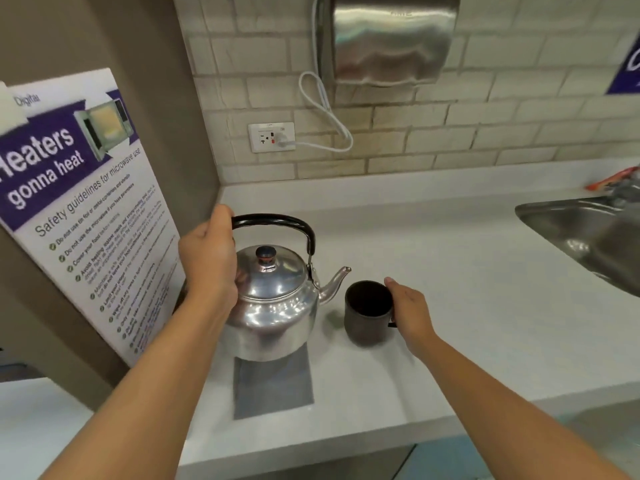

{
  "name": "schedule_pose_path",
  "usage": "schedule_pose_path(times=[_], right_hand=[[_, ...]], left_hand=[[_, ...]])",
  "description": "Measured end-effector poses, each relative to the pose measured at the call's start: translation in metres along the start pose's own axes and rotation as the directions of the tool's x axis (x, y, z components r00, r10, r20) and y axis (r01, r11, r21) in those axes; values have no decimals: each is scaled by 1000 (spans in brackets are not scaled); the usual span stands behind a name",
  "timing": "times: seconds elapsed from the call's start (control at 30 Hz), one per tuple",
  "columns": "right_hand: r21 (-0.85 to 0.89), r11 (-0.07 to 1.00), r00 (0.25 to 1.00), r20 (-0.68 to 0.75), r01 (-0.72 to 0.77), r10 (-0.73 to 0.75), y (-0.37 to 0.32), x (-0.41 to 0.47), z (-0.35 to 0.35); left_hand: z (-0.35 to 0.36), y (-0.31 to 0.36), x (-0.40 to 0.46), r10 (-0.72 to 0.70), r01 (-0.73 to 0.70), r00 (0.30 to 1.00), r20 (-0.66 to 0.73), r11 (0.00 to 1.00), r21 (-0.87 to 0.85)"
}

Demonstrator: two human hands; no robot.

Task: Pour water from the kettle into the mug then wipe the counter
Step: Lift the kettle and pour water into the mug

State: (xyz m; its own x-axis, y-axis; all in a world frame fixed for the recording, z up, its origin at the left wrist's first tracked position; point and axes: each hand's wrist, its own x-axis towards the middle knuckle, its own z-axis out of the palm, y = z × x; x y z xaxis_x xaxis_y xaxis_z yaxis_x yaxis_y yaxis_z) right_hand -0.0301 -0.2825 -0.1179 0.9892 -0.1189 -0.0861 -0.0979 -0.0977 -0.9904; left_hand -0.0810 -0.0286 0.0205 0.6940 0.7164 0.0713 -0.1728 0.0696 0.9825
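Counter (467, 289) was pale grey-white, running along a wall of light brick tile. I had the left hand (207, 258) wrapped over the left end of the kettle's black arched handle (277, 221), fingers curled closed around it. The kettle (273, 306) itself was polished metal, lid on with a dark knob (266, 254), spout (334, 280) pointing right toward the mug. It stood upright over the far end of a grey cloth (273, 389) spread flat on the counter; I could not tell whether its base was resting on the cloth or lifted just clear of it.

The mug (369, 311) was dark, upright, on the counter just to the right of the kettle, its rim close under the spout tip but apart from it. Inside looked dark; contents could not be made out. My right hand (410, 313) was at the mug's right side, thumb along the rim edge, fingers folded around where the handle sat. The grasp seemed light, though most of the fingers were hidden behind the hand.

Further right, a steel sink (588, 233) was set into the counter. On the wall above: a steel dispenser (391, 39), a white cord (322, 105) looping down to a plugged socket (272, 136). To the left, a purple and white microwave safety poster (79, 202) was fixed on a brown side panel.
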Motion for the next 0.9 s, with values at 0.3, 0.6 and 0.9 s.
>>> schedule_pose_path(times=[0.3,0.6,0.9], right_hand=[[-49,995,989,118,92,-86,4,17,-8],[-68,988,978,166,139,-127,8,21,-10],[-37,980,966,183,195,-185,7,21,-10]], left_hand=[[17,-2,-11,56,-56,998,-2,993,102],[36,-1,-9,182,-204,978,105,940,272],[55,11,-6,287,-357,930,231,855,375]])
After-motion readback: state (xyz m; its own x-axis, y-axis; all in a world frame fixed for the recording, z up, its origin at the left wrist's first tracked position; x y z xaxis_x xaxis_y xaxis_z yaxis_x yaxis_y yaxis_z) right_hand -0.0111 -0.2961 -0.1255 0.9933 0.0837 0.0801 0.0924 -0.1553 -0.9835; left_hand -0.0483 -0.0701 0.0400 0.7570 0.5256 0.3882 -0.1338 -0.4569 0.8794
